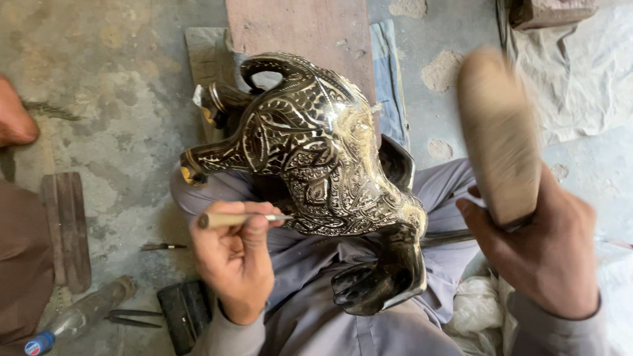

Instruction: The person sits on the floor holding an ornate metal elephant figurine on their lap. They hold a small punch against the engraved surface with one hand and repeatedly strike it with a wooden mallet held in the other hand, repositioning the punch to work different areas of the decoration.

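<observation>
One ornate black-and-silver engraved metal teapot [316,151]. One thin wooden-handled chisel [241,218]. One blurred wooden mallet [499,132]. One clear plastic bottle with a blue cap [79,316]. One small dark metal tool [163,246] on the floor. One pair of dark pliers [134,319].

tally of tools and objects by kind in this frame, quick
Engraved black and silver metal vessel, on the lap: 1
Thin chisel with pale handle, in left hand: 1
Blurred wooden mallet, in right hand: 1
Small dark metal tools on floor: 2
Clear plastic bottle with blue cap: 1
Total: 6
</observation>
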